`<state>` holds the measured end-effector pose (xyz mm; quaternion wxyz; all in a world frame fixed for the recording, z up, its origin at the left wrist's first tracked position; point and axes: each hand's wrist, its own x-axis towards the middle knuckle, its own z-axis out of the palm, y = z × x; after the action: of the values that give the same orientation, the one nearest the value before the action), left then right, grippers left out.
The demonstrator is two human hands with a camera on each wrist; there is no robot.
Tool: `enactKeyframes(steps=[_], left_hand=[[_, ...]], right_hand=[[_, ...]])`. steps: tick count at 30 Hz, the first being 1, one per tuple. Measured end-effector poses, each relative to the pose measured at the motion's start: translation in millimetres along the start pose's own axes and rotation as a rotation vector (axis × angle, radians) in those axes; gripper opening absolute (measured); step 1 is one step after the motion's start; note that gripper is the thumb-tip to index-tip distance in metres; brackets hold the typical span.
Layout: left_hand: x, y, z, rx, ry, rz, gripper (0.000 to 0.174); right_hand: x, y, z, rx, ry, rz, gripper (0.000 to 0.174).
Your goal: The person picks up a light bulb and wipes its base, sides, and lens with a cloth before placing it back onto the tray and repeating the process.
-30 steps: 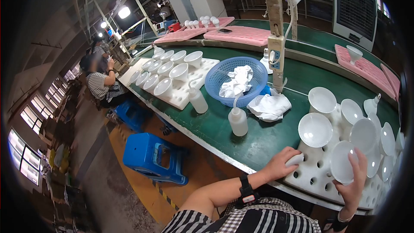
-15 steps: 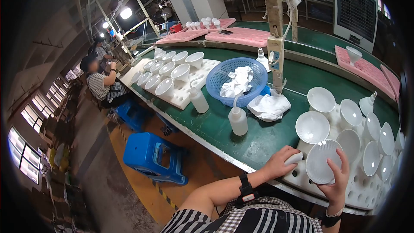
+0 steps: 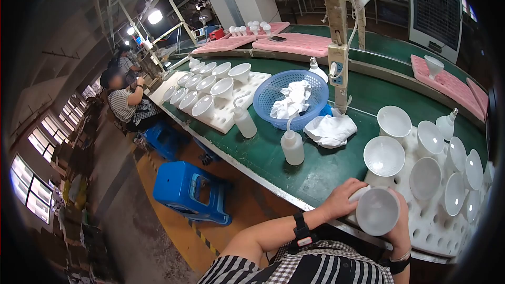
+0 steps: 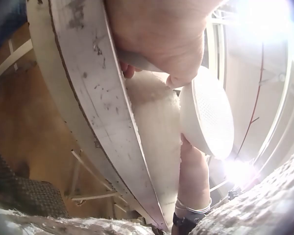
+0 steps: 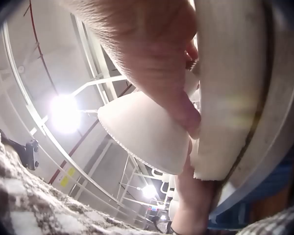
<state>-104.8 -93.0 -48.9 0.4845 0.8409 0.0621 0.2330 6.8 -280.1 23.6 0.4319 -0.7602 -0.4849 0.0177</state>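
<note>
My right hand grips a white cone-shaped lamp shade from its far side, its wide mouth facing up toward the head view. Close on the left, my left hand has its fingers curled round a small white piece at the front edge of the white foam tray. The right wrist view shows the shade tilted beneath my right hand. Seen from the left wrist, my left hand is over the tray edge, beside the shade; its fingertips are partly hidden.
Several shades stand in the near tray. Two squeeze bottles, a white cloth and a blue basket are on the green table. Farther left is another shade-filled tray. A post rises behind; a blue stool stands in front.
My right hand has lifted a shade from among the others and brought it left and nearer, beside my left hand. My left hand keeps its place on the small white piece.
</note>
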Motion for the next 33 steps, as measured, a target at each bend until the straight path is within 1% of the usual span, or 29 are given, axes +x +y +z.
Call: enactKeyframes(steps=[1,2,3,5,6,8,9,10,11,12,13,14,15,16,17,18,19,23,25,26,27,29,31,33], left_hand=[[0,-2,1,-0.001,-0.005,-0.001,0.046],[0,-5,3,-0.006,0.001,-0.005,0.046],[0,-6,4,-0.014,0.005,-0.009,0.047],[0,-7,4,-0.008,-0.012,-0.006,0.048],[1,-7,3,0.002,-0.021,-0.005,0.048],[0,-9,3,-0.001,-0.009,-0.016,0.048],[0,-10,4,-0.004,-0.005,-0.025,0.049],[-1,-11,2,-0.006,-0.007,-0.024,0.049],[-3,-13,-1,-0.123,0.037,-0.055,0.049],[0,-9,-4,-0.244,0.074,-0.076,0.050],[-1,-4,-7,-0.248,0.067,-0.069,0.050],[-4,13,-13,-0.101,0.045,0.128,0.051],[-7,33,-19,0.045,0.024,0.321,0.053],[-6,55,-24,0.126,0.023,0.474,0.054],[-2,78,-21,0.121,0.023,0.468,0.054],[3,101,-18,0.145,-0.023,0.641,0.053],[5,114,-16,0.171,-0.068,0.817,0.051],[27,120,14,0.240,-0.132,0.863,0.046],[48,109,12,0.271,-0.107,0.654,0.047],[53,104,9,0.237,-0.170,0.533,0.048],[50,100,9,0.235,-0.166,0.536,0.048],[37,96,7,0.291,-0.103,0.565,0.049],[17,102,5,0.286,-0.107,0.592,0.047],[2,111,8,0.227,-0.142,0.794,0.047]], right_hand=[[-1,7,4,-0.210,0.017,-0.179,0.056],[-4,10,2,-0.143,-0.016,-0.143,0.035],[-7,12,2,-0.144,-0.015,-0.136,0.035],[-13,25,3,-0.075,-0.086,0.053,0.028],[-15,32,3,-0.077,-0.087,0.048,0.028],[-29,51,6,-0.295,-0.196,0.035,0.018],[-55,89,16,-0.297,-0.198,0.034,0.018],[-92,139,33,0.386,-0.155,0.315,0.026],[-113,166,40,1.074,-0.091,0.581,0.037],[-115,145,34,1.647,-0.062,0.670,0.040],[-112,147,31,1.643,-0.052,0.665,0.040],[-111,149,31,1.533,-0.004,0.648,0.033],[-106,140,29,1.425,0.040,0.636,0.029],[-101,129,23,1.424,0.044,0.646,0.029],[-81,92,9,0.668,-0.100,0.492,0.035],[-70,72,2,-0.082,-0.226,0.298,0.042],[-70,73,1,-0.084,-0.229,0.296,0.042],[-79,77,3,0.331,-0.138,0.380,0.041],[-88,80,7,0.541,-0.085,0.423,0.041],[-93,83,8,0.644,-0.063,0.442,0.041],[-96,86,8,0.745,-0.040,0.458,0.041],[-100,91,12,0.957,0.013,0.487,0.042],[-107,94,18,1.174,0.063,0.524,0.042],[-113,94,21,1.389,0.110,0.568,0.042]])
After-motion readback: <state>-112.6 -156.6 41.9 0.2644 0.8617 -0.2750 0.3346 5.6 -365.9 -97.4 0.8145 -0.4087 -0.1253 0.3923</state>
